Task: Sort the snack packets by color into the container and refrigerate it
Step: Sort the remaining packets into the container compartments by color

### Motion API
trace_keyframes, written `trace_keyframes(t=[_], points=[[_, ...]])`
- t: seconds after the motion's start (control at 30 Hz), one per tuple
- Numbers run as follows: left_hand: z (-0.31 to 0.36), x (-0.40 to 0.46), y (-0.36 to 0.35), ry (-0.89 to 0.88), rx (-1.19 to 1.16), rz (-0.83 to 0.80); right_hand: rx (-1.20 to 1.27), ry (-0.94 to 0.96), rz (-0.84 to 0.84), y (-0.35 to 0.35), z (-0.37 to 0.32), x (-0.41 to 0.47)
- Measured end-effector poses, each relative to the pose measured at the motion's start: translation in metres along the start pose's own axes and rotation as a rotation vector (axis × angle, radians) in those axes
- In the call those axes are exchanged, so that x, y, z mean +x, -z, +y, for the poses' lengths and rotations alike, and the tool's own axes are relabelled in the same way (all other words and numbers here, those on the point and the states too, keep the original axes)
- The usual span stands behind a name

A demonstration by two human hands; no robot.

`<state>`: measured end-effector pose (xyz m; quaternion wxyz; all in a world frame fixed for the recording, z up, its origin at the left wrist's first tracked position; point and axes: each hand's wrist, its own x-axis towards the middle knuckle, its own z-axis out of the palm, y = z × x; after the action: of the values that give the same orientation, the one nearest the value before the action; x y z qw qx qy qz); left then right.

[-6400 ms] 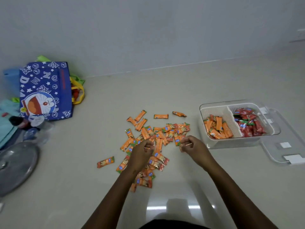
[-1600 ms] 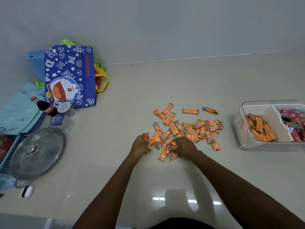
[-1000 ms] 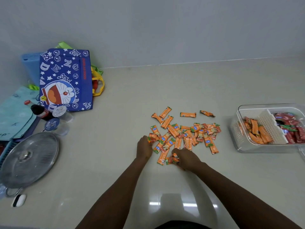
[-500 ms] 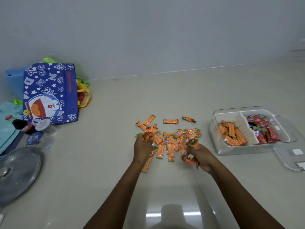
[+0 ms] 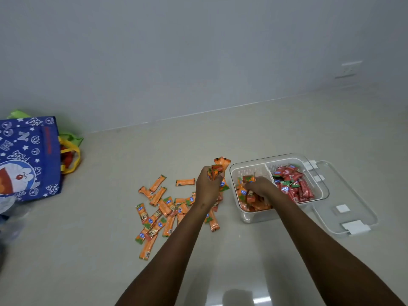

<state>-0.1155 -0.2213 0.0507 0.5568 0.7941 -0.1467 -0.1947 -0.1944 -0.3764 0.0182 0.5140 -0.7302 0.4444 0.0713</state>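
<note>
Head view: nearest, two bare forearms reach away from the viewer over a pale, glossy desk (image 5: 92, 257). Just beyond them lies a loose scatter of orange packets (image 5: 159, 208), flat on the surface and left of centre, not yet sorted. The left hand (image 5: 208, 188) is raised a little above the far right edge of that scatter, fingers curled round a bunch of orange packets whose ends stick up above the knuckles; held in a bundle like this, they are probably meant to go over in one trip rather than singly. To its right, the right hand (image 5: 259, 187) is down inside the left compartment of the clear container (image 5: 248, 215), over the orange packets already there. Its fingers seem curled over some packets, most likely in the act of dropping them, though whether they grip or have let go cannot be told. A white divider splits the container, and the red packets (image 5: 292, 184) fill the right compartment, which keeps the two colours apart. The clear lid (image 5: 362, 208) lies flat, touching the container's right side, set off so the compartments stay open for filling. Far left, a blue cartoon bag (image 5: 28, 157) stands by the wall (image 5: 198, 51).
</note>
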Motion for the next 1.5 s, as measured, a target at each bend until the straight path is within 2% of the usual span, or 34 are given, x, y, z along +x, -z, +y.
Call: trace_keyframes(t=[0.1,0.27,0.4,0.5,0.6,0.73,0.9,1.0,1.13,1.23,1.37,1.5], points=[[0.003,0.006,-0.012,0.021,0.017,0.013,-0.217,0.007,0.001,-0.002,0.007,0.012],[0.008,0.012,-0.031,0.038,0.057,0.031,-0.331,0.082,0.059,0.01,0.012,0.016],[0.013,0.024,-0.061,0.072,0.198,-0.045,-0.248,0.155,0.153,0.031,0.022,0.007],[0.017,0.036,-0.091,0.074,0.465,-0.185,-0.047,0.226,0.241,0.044,0.032,-0.001],[0.018,0.039,-0.115,0.095,0.704,-0.35,0.12,0.226,0.255,0.052,0.039,-0.008],[0.005,0.042,-0.124,0.088,0.774,-0.38,0.06,0.267,0.245,0.052,0.043,-0.017],[0.001,0.029,-0.09,-0.125,0.607,-0.178,0.042,0.301,0.264,0.032,0.041,-0.024],[-0.009,0.012,-0.052,-0.208,0.506,-0.117,0.033,0.354,0.288,0.012,0.033,-0.034],[-0.035,-0.002,0.007,-0.177,0.486,-0.056,0.057,0.429,0.297,-0.022,0.014,-0.054],[-0.059,-0.006,0.047,-0.141,0.531,-0.031,0.076,0.494,0.244,-0.058,0.003,-0.066],[-0.088,-0.008,0.088,-0.084,0.543,-0.027,-0.061,0.439,0.128,-0.121,0.003,-0.06],[-0.115,-0.009,0.117,-0.02,0.543,-0.017,-0.263,0.366,0.158,-0.172,0.019,-0.031]])
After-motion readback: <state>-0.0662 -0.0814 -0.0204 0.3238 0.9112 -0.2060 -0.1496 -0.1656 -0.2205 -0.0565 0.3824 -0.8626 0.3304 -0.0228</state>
